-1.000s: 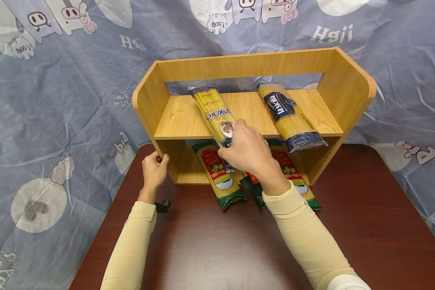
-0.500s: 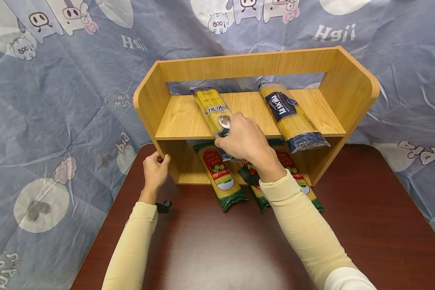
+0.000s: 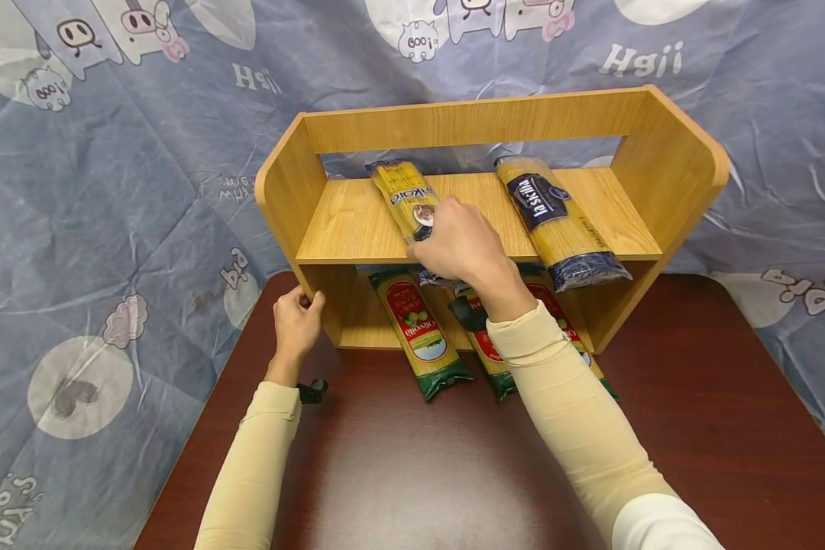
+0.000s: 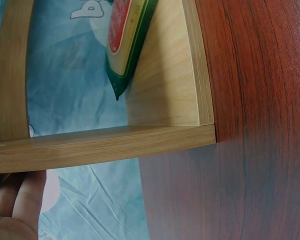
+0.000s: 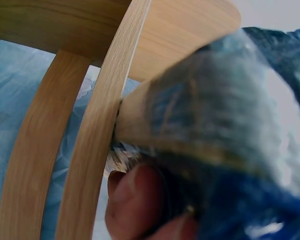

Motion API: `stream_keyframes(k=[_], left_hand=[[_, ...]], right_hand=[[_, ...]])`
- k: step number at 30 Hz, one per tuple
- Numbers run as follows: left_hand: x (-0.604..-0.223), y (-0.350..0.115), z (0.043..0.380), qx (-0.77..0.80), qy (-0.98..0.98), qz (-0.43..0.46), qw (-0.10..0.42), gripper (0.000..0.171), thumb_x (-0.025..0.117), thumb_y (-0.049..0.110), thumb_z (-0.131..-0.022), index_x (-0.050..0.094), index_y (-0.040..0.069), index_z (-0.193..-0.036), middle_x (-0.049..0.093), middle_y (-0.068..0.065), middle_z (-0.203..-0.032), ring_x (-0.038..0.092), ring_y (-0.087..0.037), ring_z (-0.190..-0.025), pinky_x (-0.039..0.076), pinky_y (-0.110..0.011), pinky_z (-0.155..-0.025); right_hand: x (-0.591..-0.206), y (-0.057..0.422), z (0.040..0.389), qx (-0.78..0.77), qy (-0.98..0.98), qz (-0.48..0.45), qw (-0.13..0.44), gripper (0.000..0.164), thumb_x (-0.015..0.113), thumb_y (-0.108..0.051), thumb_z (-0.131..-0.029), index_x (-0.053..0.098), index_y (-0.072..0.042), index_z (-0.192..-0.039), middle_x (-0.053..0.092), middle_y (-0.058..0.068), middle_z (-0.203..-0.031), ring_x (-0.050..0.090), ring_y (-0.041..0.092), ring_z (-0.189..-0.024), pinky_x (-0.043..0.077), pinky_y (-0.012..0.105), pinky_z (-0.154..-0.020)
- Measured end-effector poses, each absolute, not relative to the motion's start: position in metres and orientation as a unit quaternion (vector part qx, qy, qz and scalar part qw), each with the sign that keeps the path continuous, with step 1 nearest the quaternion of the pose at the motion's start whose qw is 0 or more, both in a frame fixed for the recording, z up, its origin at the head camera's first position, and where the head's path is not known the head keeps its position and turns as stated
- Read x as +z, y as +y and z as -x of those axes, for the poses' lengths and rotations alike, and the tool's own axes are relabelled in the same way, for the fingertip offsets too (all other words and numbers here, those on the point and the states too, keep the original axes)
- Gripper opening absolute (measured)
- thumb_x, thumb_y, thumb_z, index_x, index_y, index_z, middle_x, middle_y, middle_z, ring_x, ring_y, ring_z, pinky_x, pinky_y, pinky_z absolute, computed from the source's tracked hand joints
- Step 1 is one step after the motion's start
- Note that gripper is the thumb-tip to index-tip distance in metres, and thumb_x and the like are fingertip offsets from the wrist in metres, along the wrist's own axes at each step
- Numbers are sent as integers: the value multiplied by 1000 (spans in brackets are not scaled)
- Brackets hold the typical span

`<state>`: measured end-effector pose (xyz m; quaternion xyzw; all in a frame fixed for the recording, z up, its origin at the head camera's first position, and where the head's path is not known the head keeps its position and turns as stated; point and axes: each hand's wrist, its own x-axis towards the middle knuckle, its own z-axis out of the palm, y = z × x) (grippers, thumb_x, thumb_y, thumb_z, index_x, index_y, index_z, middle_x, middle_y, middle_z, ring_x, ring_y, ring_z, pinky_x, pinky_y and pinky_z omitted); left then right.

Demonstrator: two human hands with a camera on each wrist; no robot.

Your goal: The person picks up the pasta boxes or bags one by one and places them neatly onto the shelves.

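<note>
While the right hand (image 3: 459, 246) has its fingers (image 5: 135, 200) curled tight on the near end of a blue-labelled spaghetti packet (image 3: 406, 202), that packet lies on the upper shelf (image 3: 347, 225) of the wooden rack (image 3: 285, 183). Left hand (image 3: 296, 325) fingers wrap the rack's front left edge. Three green packets (image 3: 415, 328) sit below, reaching onto the surface (image 3: 412, 473).

the shelf (image 3: 357, 221) is light matt wood-grain board; the spaghetti packets (image 3: 564, 221) are glossy crinkled clear plastic; the bench (image 3: 419, 473) is dark, faintly shiny wood; the backdrop (image 3: 110, 191) is creased printed sheet
</note>
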<state>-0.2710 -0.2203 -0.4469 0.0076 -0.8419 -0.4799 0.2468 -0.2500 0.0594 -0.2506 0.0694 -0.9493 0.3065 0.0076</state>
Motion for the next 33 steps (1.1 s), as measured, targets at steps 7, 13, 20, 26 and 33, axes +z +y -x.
stream_keyframes(k=[7,13,20,26,33], left_hand=[[-447,-220,271,-479,-843,-11,243,17,65,11,-96,76,-2,-96,74,-14,-79,71,-26,-74,47,-20,-53],[-446,-220,270,-481,-842,-13,243,17,65,11,-96,76,-2,-96,74,-14,-79,71,-25,-75,47,-21,-54],[-447,-219,271,-479,-844,-13,243,16,66,11,-96,76,-1,-97,74,-14,-81,72,-26,-76,47,-21,-54],[-447,-219,270,-482,-842,-15,242,16,66,11,-96,76,-2,-97,74,-15,-80,71,-26,-75,47,-21,-54],[-447,-220,270,-486,-840,-14,241,16,66,11,-96,76,-2,-98,74,-15,-81,71,-26,-75,47,-20,-53]], right_hand=[[-250,57,257,302,-951,-64,15,53,77,-31,-83,55,0,-119,61,13,-96,63,27,-76,52,37,-59],[-251,55,259,291,-955,-53,21,60,77,-35,-82,52,1,-123,59,14,-97,62,28,-78,52,38,-60],[-254,55,258,289,-956,-49,25,65,77,-37,-83,49,2,-125,58,15,-98,62,29,-80,51,39,-61],[-256,56,256,281,-958,-50,26,71,78,-41,-82,48,3,-129,57,16,-101,61,30,-83,52,41,-65],[-259,56,256,264,-962,-52,42,72,79,-47,-79,51,2,-123,54,14,-98,59,30,-83,51,41,-65]])
